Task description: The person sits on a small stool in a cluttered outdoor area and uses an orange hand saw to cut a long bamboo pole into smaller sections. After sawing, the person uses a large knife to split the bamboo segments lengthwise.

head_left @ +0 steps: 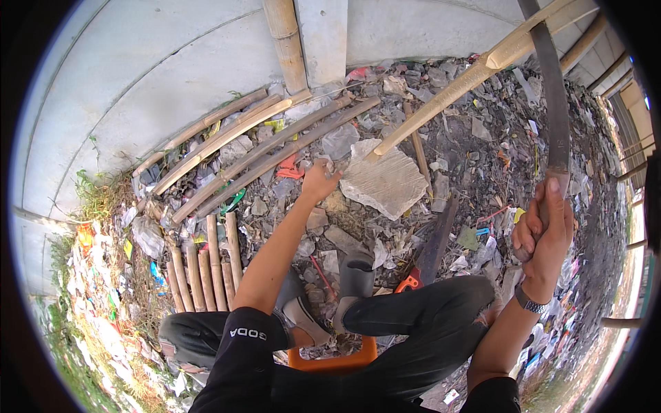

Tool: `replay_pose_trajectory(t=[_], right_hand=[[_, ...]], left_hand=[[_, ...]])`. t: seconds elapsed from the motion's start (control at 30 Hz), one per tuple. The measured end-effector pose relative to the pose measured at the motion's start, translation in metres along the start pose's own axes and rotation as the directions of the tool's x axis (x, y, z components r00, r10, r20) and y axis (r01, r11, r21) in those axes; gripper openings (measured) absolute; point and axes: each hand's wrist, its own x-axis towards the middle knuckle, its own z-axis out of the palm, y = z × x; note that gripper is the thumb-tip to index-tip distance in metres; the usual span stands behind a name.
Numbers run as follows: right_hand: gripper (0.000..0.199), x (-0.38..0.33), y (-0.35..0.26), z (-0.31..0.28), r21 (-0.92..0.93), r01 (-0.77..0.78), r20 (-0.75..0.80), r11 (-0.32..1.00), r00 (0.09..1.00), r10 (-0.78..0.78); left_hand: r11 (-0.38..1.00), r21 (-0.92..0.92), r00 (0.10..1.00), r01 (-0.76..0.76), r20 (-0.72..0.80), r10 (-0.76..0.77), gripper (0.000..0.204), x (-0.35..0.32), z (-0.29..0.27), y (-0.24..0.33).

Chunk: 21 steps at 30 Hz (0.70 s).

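My right hand [545, 227] is wrapped round the handle of a machete, its long dark blade [556, 110] pointing up and away. Toward its far end the blade crosses a pale bamboo pole [441, 107]; I cannot tell whether it sits in the wood. The pole slants from the upper right, its lower end resting on a flat stone slab [385, 180]. At the slab's left edge is my left hand [321, 180], fingers apart and slightly bent, holding nothing I can see. It is clear of the pole.
Long bamboo strips [234, 165] lie to the left, above a row of short bamboo pieces [213, 258]. A handsaw with an orange handle [410, 281] lies by my right knee. An orange stool [334, 354] is beneath me. Litter and rubble cover the ground below a concrete wall [172, 62].
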Motion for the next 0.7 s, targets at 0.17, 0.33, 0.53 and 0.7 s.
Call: replay_pose_trajectory(t=[0.17, 0.33, 0.53, 0.7], right_hand=[[0.029, 0.009, 0.016, -0.011, 0.193, 0.088, -0.116, 0.977, 0.991, -0.066], [0.042, 0.010, -0.010, -0.052, -0.081, 0.447, -0.247, 0.891, 0.857, -0.453], [0.044, 0.024, 0.025, -0.050, -0.044, 0.431, -0.315, 0.901, 0.850, -0.422], [0.041, 0.033, 0.040, -0.045, 0.109, 0.316, 0.097, 0.942, 0.940, -0.327]], left_hand=[[0.997, -0.055, 0.996, 0.059, 0.068, -0.055, 0.088, 0.021, 0.076, -0.056], [0.994, -0.110, 0.997, 0.018, 0.072, -0.010, 0.101, 0.100, 0.095, -0.027], [0.974, -0.164, 0.965, 0.158, 0.237, -0.116, 0.111, 0.149, 0.129, -0.011], [0.926, -0.316, 0.965, 0.208, 0.222, -0.141, 0.111, 0.148, 0.149, -0.014]])
